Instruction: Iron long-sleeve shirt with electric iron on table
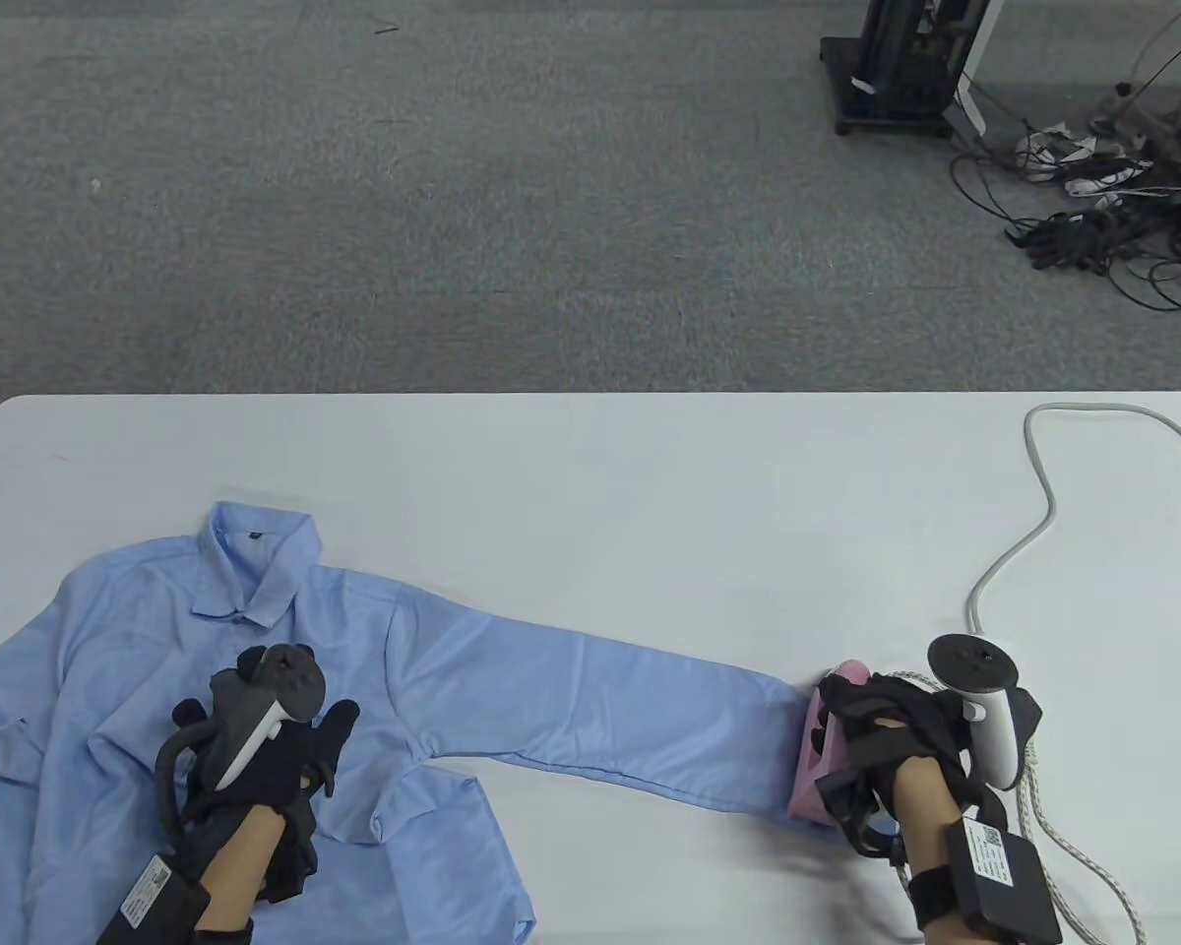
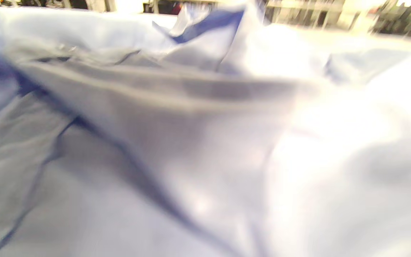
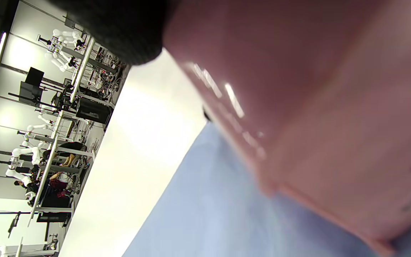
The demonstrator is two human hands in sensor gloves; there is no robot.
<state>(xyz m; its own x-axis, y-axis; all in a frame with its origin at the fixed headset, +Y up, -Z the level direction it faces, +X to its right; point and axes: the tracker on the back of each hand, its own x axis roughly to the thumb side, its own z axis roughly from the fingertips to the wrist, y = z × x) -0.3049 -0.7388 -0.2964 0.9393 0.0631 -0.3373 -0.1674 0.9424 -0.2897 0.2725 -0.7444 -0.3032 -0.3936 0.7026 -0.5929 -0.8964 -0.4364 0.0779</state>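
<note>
A light blue long-sleeve shirt (image 1: 256, 669) lies on the white table (image 1: 650, 472), collar toward the far side, one sleeve (image 1: 610, 709) stretched out to the right. My left hand (image 1: 276, 748) rests flat on the shirt's chest, fingers spread. My right hand (image 1: 886, 728) grips the handle of a pink electric iron (image 1: 815, 758) that sits on the sleeve's cuff end. The left wrist view shows only blurred shirt fabric (image 2: 177, 150). The right wrist view shows the pink iron body (image 3: 316, 107) close up over the blue sleeve (image 3: 219, 207).
The iron's white cord (image 1: 1038, 492) loops across the table's right side to the far right corner, and a braided cord (image 1: 1053, 837) runs by my right wrist. Beyond the table, on grey carpet, a black stand (image 1: 896, 69) and tangled cables (image 1: 1112, 217) lie at the far right.
</note>
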